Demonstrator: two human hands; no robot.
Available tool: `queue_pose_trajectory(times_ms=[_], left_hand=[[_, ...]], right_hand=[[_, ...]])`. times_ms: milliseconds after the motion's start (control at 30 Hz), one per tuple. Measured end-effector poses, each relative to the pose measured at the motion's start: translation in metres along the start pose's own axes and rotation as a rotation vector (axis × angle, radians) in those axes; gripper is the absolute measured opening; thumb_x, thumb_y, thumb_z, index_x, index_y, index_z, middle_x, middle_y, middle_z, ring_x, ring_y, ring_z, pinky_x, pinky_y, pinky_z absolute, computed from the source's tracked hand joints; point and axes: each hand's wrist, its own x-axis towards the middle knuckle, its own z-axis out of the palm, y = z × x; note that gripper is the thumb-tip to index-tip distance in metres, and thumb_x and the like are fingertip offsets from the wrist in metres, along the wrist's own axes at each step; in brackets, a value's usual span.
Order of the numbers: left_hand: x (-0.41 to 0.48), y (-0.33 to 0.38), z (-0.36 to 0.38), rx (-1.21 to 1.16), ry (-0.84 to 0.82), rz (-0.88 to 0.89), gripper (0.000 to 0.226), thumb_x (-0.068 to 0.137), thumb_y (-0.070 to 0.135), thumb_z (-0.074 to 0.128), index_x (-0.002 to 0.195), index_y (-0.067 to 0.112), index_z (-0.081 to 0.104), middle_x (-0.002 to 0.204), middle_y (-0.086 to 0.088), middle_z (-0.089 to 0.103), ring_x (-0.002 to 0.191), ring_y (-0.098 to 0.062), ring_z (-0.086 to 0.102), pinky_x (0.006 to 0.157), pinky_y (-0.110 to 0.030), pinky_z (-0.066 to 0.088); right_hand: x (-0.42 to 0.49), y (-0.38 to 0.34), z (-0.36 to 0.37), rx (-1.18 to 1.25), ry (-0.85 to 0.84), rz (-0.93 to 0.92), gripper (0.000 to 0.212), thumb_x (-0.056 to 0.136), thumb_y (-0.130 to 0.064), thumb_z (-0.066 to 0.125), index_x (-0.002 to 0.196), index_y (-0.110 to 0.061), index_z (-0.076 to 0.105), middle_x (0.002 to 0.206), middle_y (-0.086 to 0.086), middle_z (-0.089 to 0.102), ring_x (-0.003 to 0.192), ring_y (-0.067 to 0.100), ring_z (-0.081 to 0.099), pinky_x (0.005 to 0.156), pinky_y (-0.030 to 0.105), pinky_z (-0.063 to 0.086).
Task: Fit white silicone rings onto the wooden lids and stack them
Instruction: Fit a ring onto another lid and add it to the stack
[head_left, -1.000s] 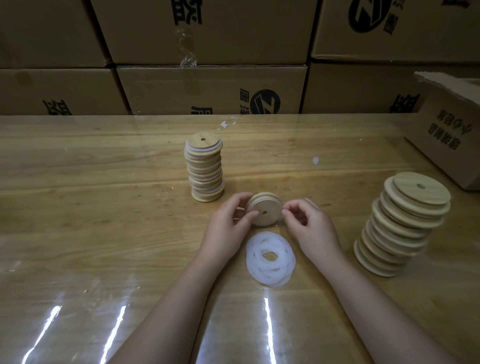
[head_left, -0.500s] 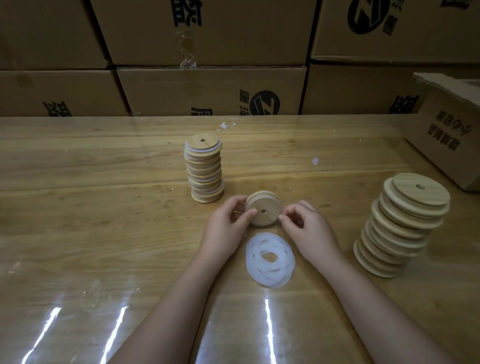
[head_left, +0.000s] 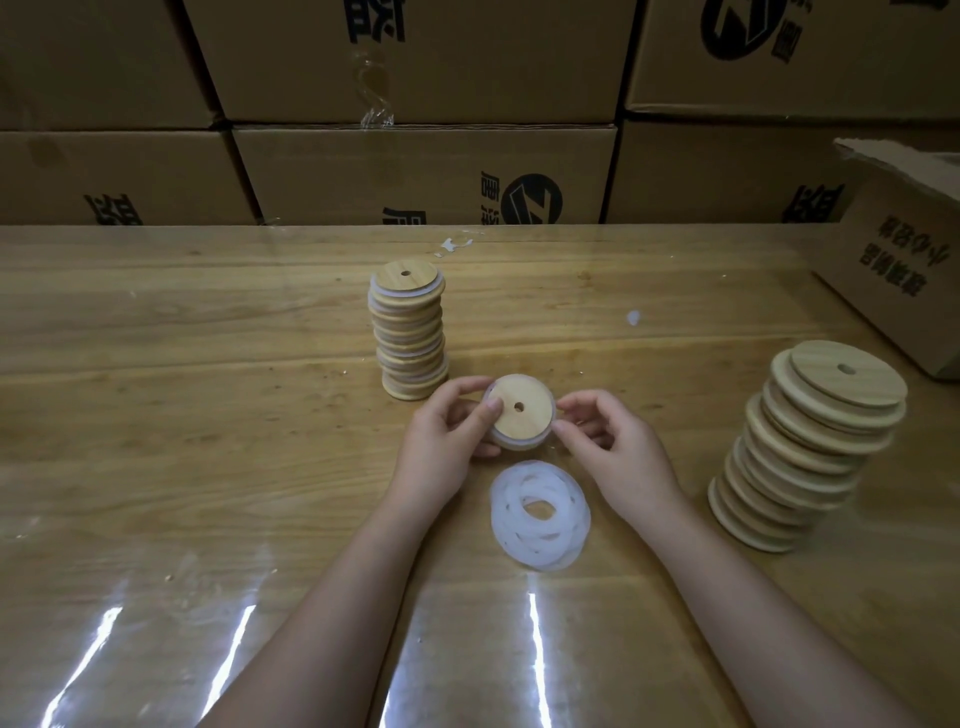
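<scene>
A round wooden lid with a small centre hole is held above the table, its flat face tilted toward me and a white silicone ring around its rim. My left hand grips its left edge, thumb on the face. My right hand pinches the right edge. Just in front of my hands lies a pile of loose white silicone rings. A stack of lids with rings stands behind my left hand. A leaning stack of bare wooden lids stands at the right.
The wooden table has a glossy clear cover. Stacked cardboard boxes form a wall along its far edge. An open cardboard box sits at the far right corner, close to the bare lids.
The lid has tipped from nearly edge-on to show its flat face toward me. Both hands stay on it and have shifted only slightly.
</scene>
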Motion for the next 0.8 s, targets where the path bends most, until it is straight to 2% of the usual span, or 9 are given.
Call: queue_pose_trajectory(times_ms=[133,300,433,567,733,800], left_hand=[[-0.0008,0.0017,-0.0018,-0.039,-0.004,-0.010,0.014,0.090,0.012,0.060,0.101,0.020,0.063,0.058,0.009,0.063,0.056,-0.003,0.061,0.052,-0.017,0.051],[-0.0002,0.0033,-0.0019,-0.057,-0.014,-0.031,0.015,0.093,0.012,0.053,0.100,0.022,0.063,0.070,0.003,0.069,0.056,-0.011,0.065,0.050,-0.017,0.051],[-0.0010,0.0036,-0.0034,-0.069,-0.031,-0.047,0.022,0.096,0.011,0.048,0.112,0.012,0.063,0.079,0.001,0.070,0.060,-0.010,0.065,0.054,-0.017,0.051],[-0.0017,0.0041,-0.0033,-0.101,-0.031,-0.048,0.030,0.095,0.010,0.049,0.124,0.014,0.056,0.087,-0.005,0.067,0.064,-0.010,0.064,0.058,-0.018,0.053],[-0.0024,0.0060,-0.0055,-0.133,-0.061,-0.077,0.027,0.093,0.010,0.054,0.117,0.017,0.060,0.092,-0.003,0.070,0.068,-0.010,0.065,0.060,-0.020,0.054],[-0.0025,0.0054,-0.0058,-0.141,-0.087,-0.096,0.035,0.086,0.006,0.062,0.117,0.020,0.058,0.095,-0.004,0.070,0.073,-0.011,0.066,0.062,-0.020,0.053]], right_hand=[[-0.0018,-0.0043,-0.0013,0.068,-0.019,-0.004,0.018,0.083,-0.016,0.068,0.093,-0.031,0.064,0.086,-0.009,0.065,0.072,0.001,0.057,0.066,0.010,0.044],[-0.0027,-0.0072,-0.0015,0.083,-0.021,-0.013,0.023,0.084,-0.016,0.067,0.096,-0.035,0.062,0.086,-0.009,0.063,0.073,0.002,0.057,0.068,0.013,0.046],[-0.0030,-0.0091,-0.0021,0.116,-0.019,-0.015,0.027,0.086,-0.014,0.065,0.098,-0.037,0.061,0.086,-0.010,0.064,0.073,0.003,0.059,0.071,0.018,0.049],[-0.0041,-0.0096,-0.0024,0.123,-0.025,-0.012,0.028,0.086,-0.013,0.064,0.095,-0.040,0.062,0.086,-0.008,0.067,0.078,0.011,0.062,0.076,0.026,0.051],[-0.0038,-0.0095,-0.0024,0.130,-0.026,-0.022,0.030,0.086,-0.011,0.064,0.099,-0.038,0.062,0.086,-0.007,0.067,0.079,0.011,0.062,0.077,0.030,0.051],[-0.0035,-0.0089,-0.0025,0.138,-0.033,-0.024,0.031,0.086,-0.011,0.064,0.102,-0.037,0.063,0.085,-0.007,0.068,0.080,0.009,0.063,0.078,0.031,0.052]])
